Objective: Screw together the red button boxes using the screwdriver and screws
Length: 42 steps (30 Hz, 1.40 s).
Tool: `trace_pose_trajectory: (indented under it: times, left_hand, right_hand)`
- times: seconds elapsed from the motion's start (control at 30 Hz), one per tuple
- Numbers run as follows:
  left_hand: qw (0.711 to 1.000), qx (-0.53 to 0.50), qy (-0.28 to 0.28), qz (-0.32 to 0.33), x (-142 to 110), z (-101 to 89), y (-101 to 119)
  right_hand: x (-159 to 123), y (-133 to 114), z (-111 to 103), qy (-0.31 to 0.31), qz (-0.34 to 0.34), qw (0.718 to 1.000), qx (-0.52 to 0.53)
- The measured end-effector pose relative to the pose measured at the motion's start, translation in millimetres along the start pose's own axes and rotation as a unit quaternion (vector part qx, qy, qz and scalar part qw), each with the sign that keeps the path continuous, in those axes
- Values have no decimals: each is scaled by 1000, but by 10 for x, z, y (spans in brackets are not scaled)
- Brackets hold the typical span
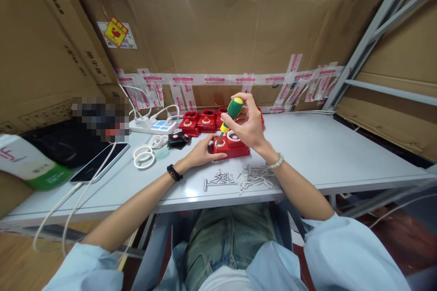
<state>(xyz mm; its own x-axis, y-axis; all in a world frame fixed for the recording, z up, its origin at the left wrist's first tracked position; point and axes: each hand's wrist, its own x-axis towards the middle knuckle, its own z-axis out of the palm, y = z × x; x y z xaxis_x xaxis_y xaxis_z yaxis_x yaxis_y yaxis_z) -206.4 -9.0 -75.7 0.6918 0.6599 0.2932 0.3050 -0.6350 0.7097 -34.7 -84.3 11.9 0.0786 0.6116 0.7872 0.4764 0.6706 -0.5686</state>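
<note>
A red housing (235,150) with a white ring set in its right half rests on the table in front of me. My left hand (204,151) grips its left side, thumb along the front and fingers behind. In my right hand (251,123) is a screwdriver (235,108) with a green and yellow handle, tilted so its shaft points down at the left part of the housing. The tip seems to touch there, but the exact contact is too small to make out. Behind stand several similar red housings (206,121) in a row.
Small metal pins (221,177) and a tangle of white cords with metal pieces (256,178) lie near the front edge. Leftward are white rings (144,159), black parts (179,140), a power strip (155,126), a phone (99,163) and a green-white pack (34,163). Cardboard (218,27) walls the back.
</note>
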Motion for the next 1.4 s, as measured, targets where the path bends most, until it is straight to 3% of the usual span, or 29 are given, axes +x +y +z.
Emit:
trace_pose_trajectory:
  times: [0.57,0.97,1.4]
  left_hand:
    - [1000,9,3,2,-5,-4,28]
    - [999,39,0,11,13,-2,-23]
    - [998,63,12,29,40,18,-89]
  right_hand:
    - [-5,-7,53,-43,6,999,3]
    - [52,-112,116,-116,-62,991,-9]
    - [38,-132,144,-145,-138,979,-30]
